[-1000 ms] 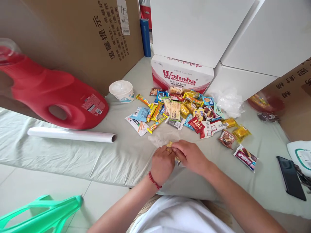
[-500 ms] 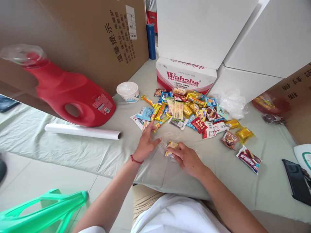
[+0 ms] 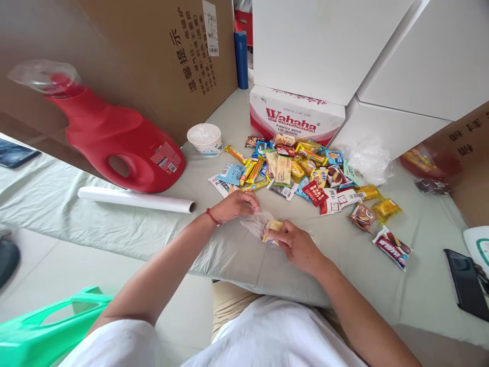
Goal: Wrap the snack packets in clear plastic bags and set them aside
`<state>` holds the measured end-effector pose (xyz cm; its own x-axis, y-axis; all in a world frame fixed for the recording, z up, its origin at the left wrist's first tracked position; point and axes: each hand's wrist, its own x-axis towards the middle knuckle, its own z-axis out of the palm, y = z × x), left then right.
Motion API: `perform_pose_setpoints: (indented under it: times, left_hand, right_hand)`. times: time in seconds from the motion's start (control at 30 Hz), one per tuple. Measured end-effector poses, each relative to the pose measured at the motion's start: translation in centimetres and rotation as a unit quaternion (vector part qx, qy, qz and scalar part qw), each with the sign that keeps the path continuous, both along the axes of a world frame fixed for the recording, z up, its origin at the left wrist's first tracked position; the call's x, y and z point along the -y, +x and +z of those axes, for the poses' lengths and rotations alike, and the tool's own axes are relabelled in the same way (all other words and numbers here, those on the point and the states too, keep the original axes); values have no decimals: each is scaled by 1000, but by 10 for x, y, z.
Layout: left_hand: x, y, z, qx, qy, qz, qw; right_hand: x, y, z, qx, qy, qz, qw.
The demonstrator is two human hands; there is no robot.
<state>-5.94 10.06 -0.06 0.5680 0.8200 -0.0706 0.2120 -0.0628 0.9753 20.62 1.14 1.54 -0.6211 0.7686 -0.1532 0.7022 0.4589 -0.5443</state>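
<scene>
My left hand pinches the edge of a clear plastic bag near the front of the covered table. My right hand is closed on a small yellow snack packet, which lies at or inside the bag's right part; I cannot tell which. Just beyond both hands spreads a pile of wrapped snacks, among them a cream-coloured cracker packet, a red packet and a light blue packet. A dark red packet lies apart on the right.
A paper cup stands left of the pile, with a white roll and a red jug farther left. Behind is a Wahaba-style water carton. Crumpled clear plastic and a phone are on the right; a green stool is below left.
My left hand has drawn its outstretched fingers in and now pinches the bag, pulling it up and leftward from the packet. My right hand keeps its grip in nearly the same place.
</scene>
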Motion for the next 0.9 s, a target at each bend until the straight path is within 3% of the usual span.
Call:
perform_pose_setpoints:
  times: [0.1,0.17,0.23,0.3,0.37,0.5,0.57,0.67,0.73,0.8,0.9]
  left_hand:
    - [20,-33,-4,-36,46,55,997]
    - [40,-50,-7,-51,58,151,986]
    - [61,-57,-9,-47,46,253,965]
    - [77,-50,-8,-42,19,309,950]
    - [86,-31,-4,-65,10,313,947]
    - [81,11,7,-216,45,260,940]
    - [75,19,10,-283,47,203,936]
    - [73,10,12,-329,50,136,933]
    - [76,2,14,-311,52,141,938]
    - [81,0,20,-257,39,187,948]
    - [92,21,31,-140,-42,252,957]
  right_hand:
    - [0,1,1,-11,-13,-5,1000]
    - [1,1,2,-9,-11,-6,1000]
    - [2,0,4,-2,-4,-7,1000]
    - [3,-2,5,11,5,-6,1000]
    - [4,-4,6,26,14,0,1000]
    - [6,-6,5,52,23,13,998]
    - [6,-4,6,36,10,9,999]
    - [5,5,10,-48,-19,25,998]
    - [5,11,14,-114,-39,44,992]
    - [6,14,16,-164,-56,50,984]
    - [9,12,16,-182,-62,36,981]
